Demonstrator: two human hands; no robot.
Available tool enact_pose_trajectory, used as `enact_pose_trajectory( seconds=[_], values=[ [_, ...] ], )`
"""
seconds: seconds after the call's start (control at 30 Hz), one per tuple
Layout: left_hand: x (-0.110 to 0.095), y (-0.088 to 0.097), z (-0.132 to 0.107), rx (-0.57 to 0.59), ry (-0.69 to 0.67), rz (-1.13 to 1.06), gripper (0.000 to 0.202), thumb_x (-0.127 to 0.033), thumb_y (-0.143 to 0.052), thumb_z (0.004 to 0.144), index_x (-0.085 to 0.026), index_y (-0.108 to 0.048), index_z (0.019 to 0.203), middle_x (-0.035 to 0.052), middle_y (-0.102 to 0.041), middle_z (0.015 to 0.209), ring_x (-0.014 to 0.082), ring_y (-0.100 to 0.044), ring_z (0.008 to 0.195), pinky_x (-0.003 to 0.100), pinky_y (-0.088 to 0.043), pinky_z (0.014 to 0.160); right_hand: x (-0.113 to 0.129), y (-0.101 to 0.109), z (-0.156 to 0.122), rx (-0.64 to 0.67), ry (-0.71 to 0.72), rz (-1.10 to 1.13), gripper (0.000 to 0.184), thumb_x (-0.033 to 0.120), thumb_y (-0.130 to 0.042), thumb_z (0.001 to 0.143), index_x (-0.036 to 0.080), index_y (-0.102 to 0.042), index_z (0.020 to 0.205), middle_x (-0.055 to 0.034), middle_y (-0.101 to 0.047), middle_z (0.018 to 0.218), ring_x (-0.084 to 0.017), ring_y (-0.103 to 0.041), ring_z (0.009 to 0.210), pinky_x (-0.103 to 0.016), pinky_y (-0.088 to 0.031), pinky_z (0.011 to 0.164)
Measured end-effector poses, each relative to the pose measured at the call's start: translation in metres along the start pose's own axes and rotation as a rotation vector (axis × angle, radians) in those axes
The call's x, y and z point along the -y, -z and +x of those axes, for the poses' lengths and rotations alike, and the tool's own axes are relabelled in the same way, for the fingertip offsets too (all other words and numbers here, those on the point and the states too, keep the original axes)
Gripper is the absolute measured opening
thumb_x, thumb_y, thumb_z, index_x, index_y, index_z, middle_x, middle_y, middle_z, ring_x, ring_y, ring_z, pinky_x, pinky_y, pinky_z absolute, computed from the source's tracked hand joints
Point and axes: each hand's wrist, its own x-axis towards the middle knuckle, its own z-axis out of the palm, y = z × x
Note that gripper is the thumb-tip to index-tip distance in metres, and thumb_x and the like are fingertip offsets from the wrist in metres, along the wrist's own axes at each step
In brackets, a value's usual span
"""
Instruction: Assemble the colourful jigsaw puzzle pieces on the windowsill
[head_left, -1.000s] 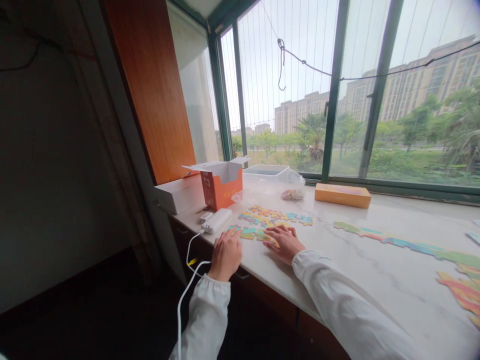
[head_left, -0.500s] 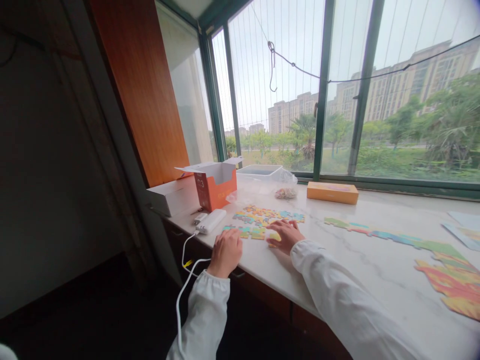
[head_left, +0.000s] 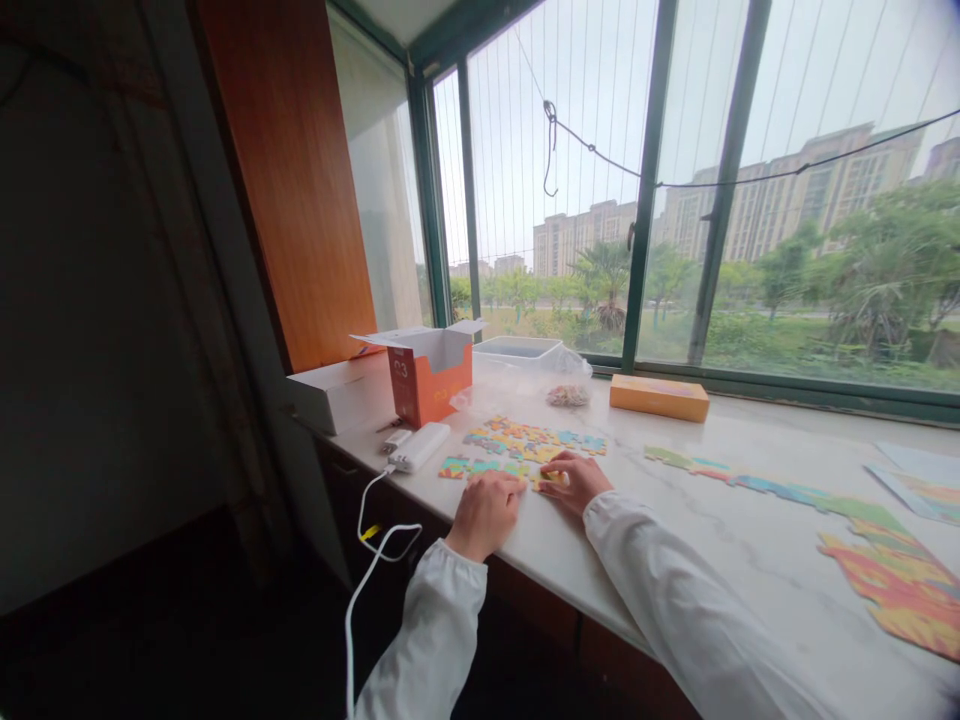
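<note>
Head view: the left hand [head_left: 484, 515] is shifting away from the white power bank [head_left: 418, 446] to settle just beside the right hand [head_left: 577, 482], curled low over a row of jigsaw pieces [head_left: 480, 467] on the marble sill [head_left: 720, 530]. The right hand's fingers [head_left: 559, 468] are pressing closely around a yellow piece [head_left: 549, 479], though I cannot tell whether they are gripping it, and an assembled jigsaw section [head_left: 525, 440] is lying just beyond both hands.
</note>
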Motion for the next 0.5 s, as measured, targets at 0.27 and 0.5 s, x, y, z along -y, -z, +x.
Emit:
enact_pose_trajectory(
  seconds=[0.27, 0.5],
  values=[
    [0.0025, -0.0037, -0.0005, -0.024, 0.009, -0.028, 0.03, -0.017, -0.053, 0.092, -0.029, -0.078, 0.103, 0.0017, -0.075, 0.109, 0.0178, -0.064, 0.107, 0.034, -0.045, 0.102, 0.0029, -0.0032, 0.0004, -0.003, 0.041, 0.034, 0.021, 0.044, -0.071, 0.084, 0.03, -0.08, 0.096, -0.0043, -0.073, 0.106, -0.021, -0.069, 0.097, -0.034, -0.052, 0.09],
    [0.0011, -0.0011, -0.0011, -0.017, 0.018, -0.049, 0.031, -0.017, -0.053, 0.092, -0.028, -0.079, 0.105, 0.0025, -0.075, 0.11, 0.0187, -0.063, 0.109, 0.034, -0.044, 0.103, 0.0001, -0.0075, 0.0014, -0.024, 0.072, 0.105, 0.019, 0.042, -0.072, 0.082, 0.029, -0.081, 0.094, -0.0054, -0.074, 0.104, -0.022, -0.07, 0.093, -0.036, -0.052, 0.09]
  ],
)
